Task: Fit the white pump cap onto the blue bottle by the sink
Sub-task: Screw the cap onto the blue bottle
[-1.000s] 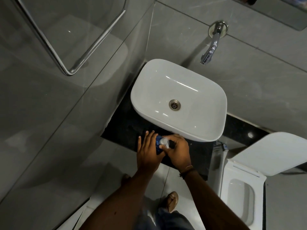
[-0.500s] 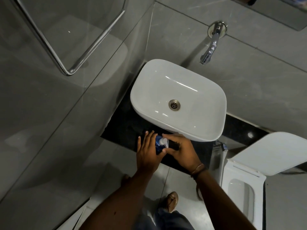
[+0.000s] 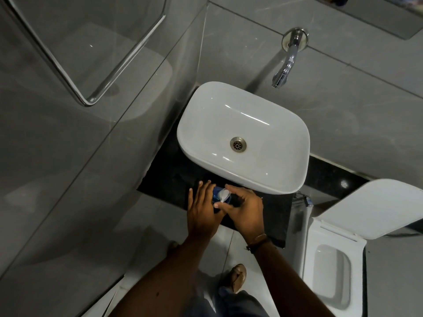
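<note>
A blue bottle (image 3: 215,197) stands on the black counter (image 3: 169,179), just in front of the white sink (image 3: 274,179). My left hand (image 3: 202,209) wraps its left side and hides most of its body. The white pump cap (image 3: 223,194) sits on top of the bottle. My right hand (image 3: 246,210) holds the cap from the right, with thumb and fingertips pinched around it. Whether the cap is fully seated I cannot tell.
A chrome tap (image 3: 286,65) sticks out of the grey tiled wall above the sink. A white toilet (image 3: 329,271) with its lid (image 3: 377,207) raised stands at the right. A glass shower panel (image 3: 91,53) is at the left. My sandalled foot (image 3: 238,277) is on the floor.
My right hand has turned around the cap, wrist swinging from left to right and back a little. My left hand and the bottle have stayed in place.
</note>
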`<state>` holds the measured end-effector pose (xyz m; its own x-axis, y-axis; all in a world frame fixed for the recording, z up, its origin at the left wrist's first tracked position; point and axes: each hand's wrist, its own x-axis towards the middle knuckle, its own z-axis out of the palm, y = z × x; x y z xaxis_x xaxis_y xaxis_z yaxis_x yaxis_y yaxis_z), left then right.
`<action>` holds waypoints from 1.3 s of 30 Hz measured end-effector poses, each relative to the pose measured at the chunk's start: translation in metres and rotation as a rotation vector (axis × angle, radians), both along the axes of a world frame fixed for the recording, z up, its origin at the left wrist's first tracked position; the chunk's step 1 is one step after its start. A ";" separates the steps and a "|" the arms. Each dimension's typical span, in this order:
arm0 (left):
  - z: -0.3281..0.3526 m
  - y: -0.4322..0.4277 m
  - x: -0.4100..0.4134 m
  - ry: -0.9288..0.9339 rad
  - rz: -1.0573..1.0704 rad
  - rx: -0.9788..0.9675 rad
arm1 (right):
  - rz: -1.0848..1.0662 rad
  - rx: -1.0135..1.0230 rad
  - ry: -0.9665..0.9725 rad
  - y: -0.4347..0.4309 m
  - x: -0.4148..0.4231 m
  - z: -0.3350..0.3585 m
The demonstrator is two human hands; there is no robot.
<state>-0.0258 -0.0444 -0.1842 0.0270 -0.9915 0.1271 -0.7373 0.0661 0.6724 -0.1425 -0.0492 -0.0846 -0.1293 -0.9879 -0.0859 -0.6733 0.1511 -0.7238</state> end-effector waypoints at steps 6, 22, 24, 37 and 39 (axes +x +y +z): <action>0.002 0.000 0.000 -0.001 -0.007 0.004 | 0.018 0.025 -0.052 0.001 -0.003 0.000; 0.016 0.010 0.018 0.357 -0.005 0.262 | -0.066 0.249 -0.467 0.010 -0.017 -0.036; 0.018 0.011 0.018 0.365 -0.003 0.262 | -0.088 0.254 -0.478 0.010 -0.014 -0.038; 0.023 -0.031 0.105 0.339 0.162 0.230 | 0.024 0.236 -0.513 -0.050 0.074 -0.040; 0.021 -0.037 0.119 0.317 0.193 0.248 | 0.033 0.254 -0.525 -0.059 0.090 -0.044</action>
<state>0.0933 -0.0809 -0.1636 0.2139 -0.9639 -0.1586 -0.4751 -0.2445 0.8453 -0.0529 -0.1086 -0.1287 0.0252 -0.9308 -0.3647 -0.2417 0.3483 -0.9057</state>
